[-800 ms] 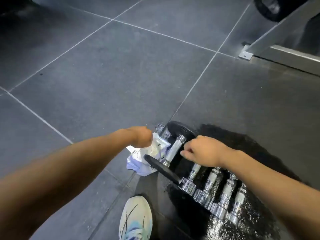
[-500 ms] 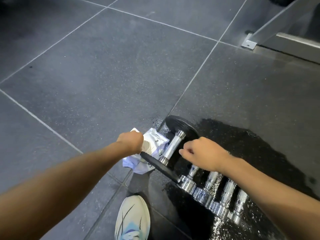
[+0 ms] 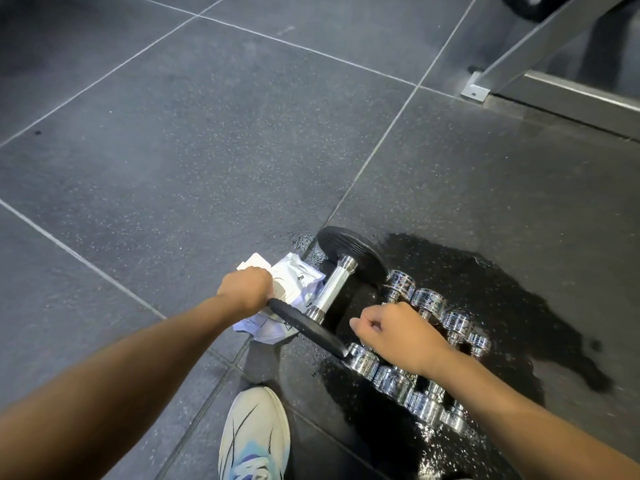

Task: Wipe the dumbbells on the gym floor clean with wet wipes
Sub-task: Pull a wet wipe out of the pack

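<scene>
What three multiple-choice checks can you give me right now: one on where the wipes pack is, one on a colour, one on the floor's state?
1. Where does the wet wipes pack lie?
A. Left of the large dumbbell, under the left hand
B. Right of the chrome dumbbells
C. On top of the large dumbbell

2. What colour are the large dumbbell's end plates?
A. Red
B. Black
C. Yellow

3. How is the floor under the chrome dumbbells?
A. Dry and pale
B. Covered by a towel
C. Wet and dark

Answers: 1 A, the white pack shows beside the near plate, beneath the curled fingers; 2 B, both plates are black; 3 C, a dark glistening patch spreads round them.
</scene>
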Demonstrator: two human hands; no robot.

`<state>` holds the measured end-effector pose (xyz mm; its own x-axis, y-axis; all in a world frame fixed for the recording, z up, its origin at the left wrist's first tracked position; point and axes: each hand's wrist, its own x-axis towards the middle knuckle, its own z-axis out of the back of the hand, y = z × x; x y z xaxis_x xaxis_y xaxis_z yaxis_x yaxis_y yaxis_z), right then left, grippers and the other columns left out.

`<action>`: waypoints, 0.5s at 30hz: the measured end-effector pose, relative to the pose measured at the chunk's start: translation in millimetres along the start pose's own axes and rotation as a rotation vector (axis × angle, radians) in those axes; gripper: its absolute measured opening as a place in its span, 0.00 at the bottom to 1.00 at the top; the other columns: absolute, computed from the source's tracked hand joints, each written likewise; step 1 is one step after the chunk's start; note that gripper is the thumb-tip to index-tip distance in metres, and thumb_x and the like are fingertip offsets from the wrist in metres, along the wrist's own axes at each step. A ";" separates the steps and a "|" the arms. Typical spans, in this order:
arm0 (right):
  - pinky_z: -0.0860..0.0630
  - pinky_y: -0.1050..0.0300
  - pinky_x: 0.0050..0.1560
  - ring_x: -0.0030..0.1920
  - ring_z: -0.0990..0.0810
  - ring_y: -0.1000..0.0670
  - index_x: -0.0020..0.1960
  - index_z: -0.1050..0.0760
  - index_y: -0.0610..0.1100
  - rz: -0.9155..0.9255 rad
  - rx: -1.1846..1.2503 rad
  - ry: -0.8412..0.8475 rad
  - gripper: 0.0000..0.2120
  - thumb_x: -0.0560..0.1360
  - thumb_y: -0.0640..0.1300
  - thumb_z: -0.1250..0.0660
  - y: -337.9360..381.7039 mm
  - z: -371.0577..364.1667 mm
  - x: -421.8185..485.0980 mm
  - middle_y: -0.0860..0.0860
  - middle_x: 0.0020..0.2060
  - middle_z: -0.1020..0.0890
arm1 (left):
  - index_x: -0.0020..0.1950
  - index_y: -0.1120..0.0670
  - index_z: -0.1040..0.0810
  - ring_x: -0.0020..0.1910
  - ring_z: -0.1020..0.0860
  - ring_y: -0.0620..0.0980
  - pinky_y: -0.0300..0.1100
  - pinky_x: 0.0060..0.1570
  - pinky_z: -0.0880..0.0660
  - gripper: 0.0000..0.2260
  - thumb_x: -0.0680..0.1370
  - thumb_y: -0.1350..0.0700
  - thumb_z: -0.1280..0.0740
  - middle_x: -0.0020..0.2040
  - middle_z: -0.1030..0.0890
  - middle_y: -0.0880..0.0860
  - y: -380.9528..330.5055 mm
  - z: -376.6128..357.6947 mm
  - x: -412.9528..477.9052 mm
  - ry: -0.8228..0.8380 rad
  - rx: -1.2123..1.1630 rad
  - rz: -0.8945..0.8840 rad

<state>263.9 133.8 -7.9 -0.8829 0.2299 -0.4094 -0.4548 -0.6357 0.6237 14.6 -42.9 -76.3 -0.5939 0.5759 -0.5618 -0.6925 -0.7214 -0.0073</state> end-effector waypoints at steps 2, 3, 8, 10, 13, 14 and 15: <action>0.35 0.51 0.30 0.27 0.36 0.51 0.33 0.36 0.44 -0.029 0.032 0.000 0.23 0.82 0.55 0.39 -5.5 -3.9 -0.5 0.48 0.27 0.31 | 0.52 0.53 0.17 0.50 0.18 0.56 0.47 0.50 0.20 0.09 0.77 0.60 0.35 0.52 0.17 0.53 1.4 -1.4 -1.6 -0.013 0.042 -0.044; 0.36 0.52 0.31 0.28 0.37 0.51 0.32 0.37 0.45 -0.037 0.045 -0.001 0.23 0.82 0.55 0.38 -8.0 -5.7 -0.4 0.48 0.26 0.32 | 0.52 0.53 0.17 0.50 0.19 0.56 0.47 0.49 0.21 0.08 0.78 0.59 0.35 0.52 0.18 0.53 2.1 -2.1 -2.6 -0.025 0.065 -0.066; 0.33 0.54 0.32 0.27 0.35 0.52 0.34 0.33 0.41 -0.055 0.081 0.000 0.23 0.82 0.55 0.38 -10.6 -7.9 2.2 0.49 0.26 0.29 | 0.53 0.53 0.20 0.51 0.21 0.57 0.49 0.52 0.25 0.09 0.82 0.56 0.40 0.54 0.20 0.53 5.8 -1.2 -6.4 -0.066 0.116 -0.158; 0.32 0.55 0.32 0.27 0.34 0.52 0.36 0.30 0.39 -0.062 0.096 -0.001 0.23 0.82 0.54 0.38 -8.1 -6.4 4.3 0.49 0.27 0.28 | 0.50 0.54 0.22 0.48 0.22 0.57 0.49 0.50 0.27 0.10 0.83 0.54 0.42 0.52 0.22 0.53 6.4 0.0 -8.5 -0.078 0.124 -0.182; 0.32 0.55 0.33 0.28 0.34 0.52 0.34 0.34 0.43 -0.052 0.092 -0.012 0.23 0.82 0.54 0.38 -3.4 -5.1 7.7 0.51 0.26 0.29 | 0.46 0.52 0.28 0.41 0.27 0.54 0.47 0.44 0.34 0.11 0.85 0.53 0.44 0.44 0.28 0.49 10.0 0.5 -11.3 -0.103 0.090 -0.188; 0.32 0.55 0.33 0.28 0.34 0.52 0.33 0.34 0.43 -0.050 0.091 -0.016 0.23 0.82 0.54 0.38 -2.6 -5.2 8.7 0.51 0.27 0.29 | 0.44 0.51 0.29 0.40 0.28 0.53 0.46 0.44 0.36 0.11 0.85 0.52 0.43 0.41 0.31 0.47 12.2 0.2 -11.3 -0.111 0.055 -0.184; 0.31 0.55 0.33 0.28 0.34 0.52 0.34 0.34 0.43 -0.051 0.092 -0.018 0.23 0.82 0.55 0.38 -1.8 -5.4 9.4 0.50 0.27 0.29 | 0.43 0.51 0.30 0.40 0.28 0.53 0.45 0.44 0.37 0.11 0.85 0.52 0.43 0.40 0.33 0.47 14.6 -0.7 -10.8 -0.111 0.004 -0.180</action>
<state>257.1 133.2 -16.4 -0.8600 0.2737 -0.4306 -0.5070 -0.5532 0.6610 11.2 -59.9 -70.9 -0.5015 0.7345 -0.4572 -0.7931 -0.6015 -0.0963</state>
